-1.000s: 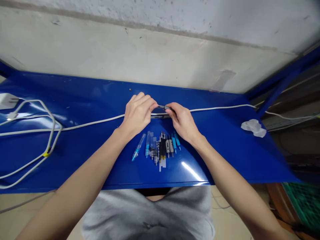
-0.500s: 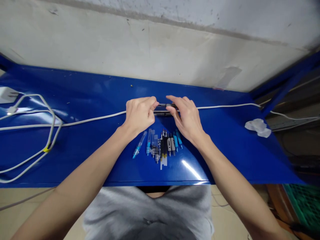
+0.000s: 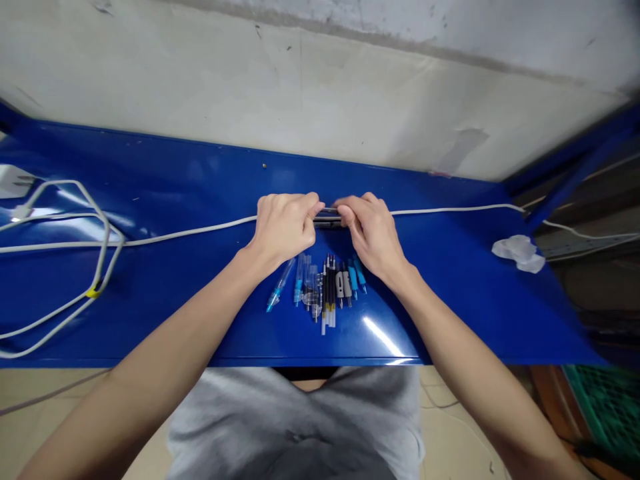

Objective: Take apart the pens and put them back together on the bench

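Observation:
My left hand (image 3: 283,227) and my right hand (image 3: 373,233) meet over the middle of the blue table (image 3: 450,300), fingers curled and pinched on the two ends of a slim dark pen (image 3: 327,214). The pen lies level between them, just above the white cable (image 3: 190,232) that crosses the table. Close in front of my hands sits a small heap of pen parts (image 3: 323,287): clear barrels, blue and grey grips, black refills.
A looped white cable (image 3: 95,267) with a yellow tie lies at the left, near a white plug (image 3: 10,181). A crumpled white wad (image 3: 520,253) sits at the right. A stained wall stands behind the table; a green crate (image 3: 607,407) is at the lower right.
My hands have closed in on each other along the pen, so less of it shows between them. The right fingers opened briefly, then curled back onto it.

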A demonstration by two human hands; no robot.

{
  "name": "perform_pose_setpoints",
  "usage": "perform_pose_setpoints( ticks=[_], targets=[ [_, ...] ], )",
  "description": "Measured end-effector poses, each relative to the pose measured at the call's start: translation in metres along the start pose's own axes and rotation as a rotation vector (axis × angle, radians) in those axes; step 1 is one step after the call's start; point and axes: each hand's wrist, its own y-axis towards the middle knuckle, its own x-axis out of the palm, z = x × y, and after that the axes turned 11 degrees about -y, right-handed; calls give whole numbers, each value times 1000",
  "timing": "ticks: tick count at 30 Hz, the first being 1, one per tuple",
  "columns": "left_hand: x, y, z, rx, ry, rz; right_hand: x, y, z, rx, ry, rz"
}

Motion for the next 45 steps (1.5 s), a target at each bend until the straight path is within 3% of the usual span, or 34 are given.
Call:
perform_pose_setpoints(
  ticks=[5, 11, 15, 21, 32, 39, 45],
  targets=[
    [0, 0, 1, -12, -2, -6, -1, 0, -1, 5, -16, 83],
    [1, 0, -1, -1, 5, 7, 0, 0, 0, 23, -61, 28],
    [0, 0, -2, -11, 9, 13, 0, 1, 2, -12, -34, 86],
    [0, 0, -1, -12, 19, -5, 0, 1, 1, 0, -83, -20],
    [-3, 2, -7, -65, 6, 43, -2, 0, 10, 28, -146, 182],
    [-3, 3, -4, -16, -48, 90, -5, 3, 7, 9, -228, 48],
    [3, 4, -11, 133, -114, 7, -3, 1, -2, -8, -177, -32]
  ],
)
